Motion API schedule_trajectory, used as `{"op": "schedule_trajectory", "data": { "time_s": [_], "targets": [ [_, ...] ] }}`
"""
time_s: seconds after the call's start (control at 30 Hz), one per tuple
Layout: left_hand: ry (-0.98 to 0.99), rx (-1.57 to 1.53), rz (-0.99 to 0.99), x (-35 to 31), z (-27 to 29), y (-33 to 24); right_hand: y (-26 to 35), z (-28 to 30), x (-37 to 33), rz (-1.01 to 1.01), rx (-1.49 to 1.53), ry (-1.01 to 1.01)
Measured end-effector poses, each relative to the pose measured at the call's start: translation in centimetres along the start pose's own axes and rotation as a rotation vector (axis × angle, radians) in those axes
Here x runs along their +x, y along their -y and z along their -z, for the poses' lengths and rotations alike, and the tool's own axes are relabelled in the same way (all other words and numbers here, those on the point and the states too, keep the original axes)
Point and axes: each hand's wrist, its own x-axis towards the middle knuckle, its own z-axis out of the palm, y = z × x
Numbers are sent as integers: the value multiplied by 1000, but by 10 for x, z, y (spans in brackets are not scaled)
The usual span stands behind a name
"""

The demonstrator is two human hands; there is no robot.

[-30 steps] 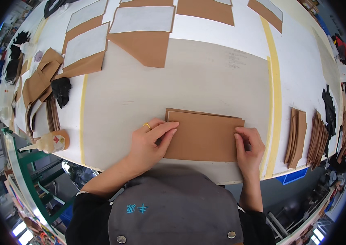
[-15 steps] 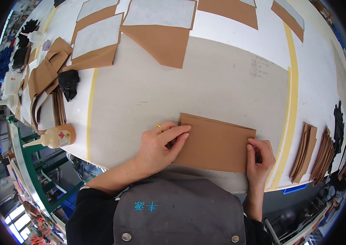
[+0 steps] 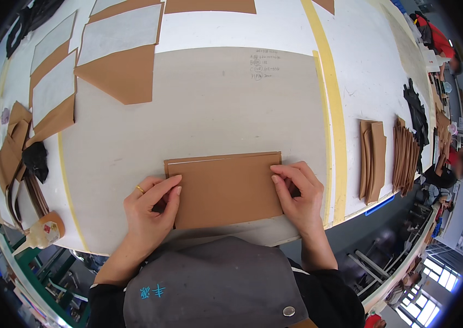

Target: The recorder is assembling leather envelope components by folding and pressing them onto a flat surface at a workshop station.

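Observation:
A flat brown leather-like panel (image 3: 226,192) lies on the grey work surface just in front of me, folded or doubled, with a thin pale strip showing under its far edge. My left hand (image 3: 150,210) pinches its left edge near the far corner, thumb and forefinger together; a gold ring is on one finger. Near the far right corner, my right hand (image 3: 300,192) pinches the opposite edge in the same way. The other fingers of both hands are curled. What lies between the panel's layers is hidden.
Stacks of folded brown pieces (image 3: 372,161) stand at the right, with a black glove (image 3: 416,109) beyond. Larger brown panels with white backing (image 3: 119,30) lie at the far left. A nozzle bottle of amber liquid (image 3: 45,230) and black crumpled material (image 3: 35,161) sit on the left.
My view has swung to the right. The panel now lies more level before me, and the left hand has moved from over its far left corner to its left edge. The right hand has shifted toward the far corner.

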Motion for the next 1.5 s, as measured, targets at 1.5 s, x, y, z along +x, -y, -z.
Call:
{"op": "schedule_trajectory", "data": {
  "time_s": [1.5],
  "targets": [
    [10,431,-408,-8,1,9,9,7,1,334,-373,65]
  ]
}}
